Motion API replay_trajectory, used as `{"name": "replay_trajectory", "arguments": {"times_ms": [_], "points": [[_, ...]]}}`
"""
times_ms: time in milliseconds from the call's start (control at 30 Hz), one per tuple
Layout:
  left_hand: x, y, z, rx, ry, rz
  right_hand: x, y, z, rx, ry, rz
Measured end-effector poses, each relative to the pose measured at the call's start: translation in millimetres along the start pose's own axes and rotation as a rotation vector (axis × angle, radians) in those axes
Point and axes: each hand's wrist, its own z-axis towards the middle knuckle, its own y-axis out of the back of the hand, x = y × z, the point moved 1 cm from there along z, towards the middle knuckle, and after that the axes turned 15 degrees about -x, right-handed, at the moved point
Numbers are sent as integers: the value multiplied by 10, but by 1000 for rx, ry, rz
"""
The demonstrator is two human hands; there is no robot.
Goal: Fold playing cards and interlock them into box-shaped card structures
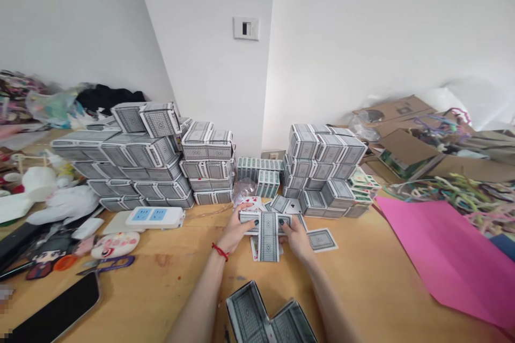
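My left hand (236,228), with a red cord at the wrist, grips the left end of a grey-backed playing card (246,217). My right hand (296,236) pinches the right end of the same crosswise piece, near another grey card back (284,221). Between both thumbs stands a lengthwise playing card (268,241) that crosses the sideways one; how they are joined I cannot make out. Loose cards lie under and behind the hands, with a face-down card (322,239) to the right. Close to me are boxes folded from cards (292,324).
Stacks of card boxes rise at left (148,158) and right (328,153) near the wall. A white power strip (155,217), a phone (58,308) and scissors (115,263) lie leftward. Pink paper (446,257) and a pile of coloured strips (442,198) occupy the right.
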Motion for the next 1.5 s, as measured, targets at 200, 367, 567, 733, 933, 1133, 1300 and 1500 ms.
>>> {"name": "replay_trajectory", "arguments": {"times_ms": [200, 367, 567, 733, 933, 1133, 1300, 1500], "points": [[-39, 25, 12, -29, -36, 1, 55, 8, -5, -41, -5, 115], [-68, 103, 43, -83, -51, -2, 86, 61, 25, -90, -12, 118], [-61, 123, 46, -54, -33, 3, 80, 83, 39, -68, -19, 169], [-68, 135, 52, -43, -24, -33, 52, 96, 56, -83, -25, 191], [-76, 116, 38, -49, -13, -39, 84, 78, 35, -42, -21, 194], [-87, 60, -3, -43, 1, -32, 110, 49, 7, 16, -25, 141], [-75, 63, -3, -29, -1, -31, 121, 40, -6, 2, 3, 52], [-65, 57, -15, -13, -24, -3, 81, 12, -14, -8, 61, -70]]}}
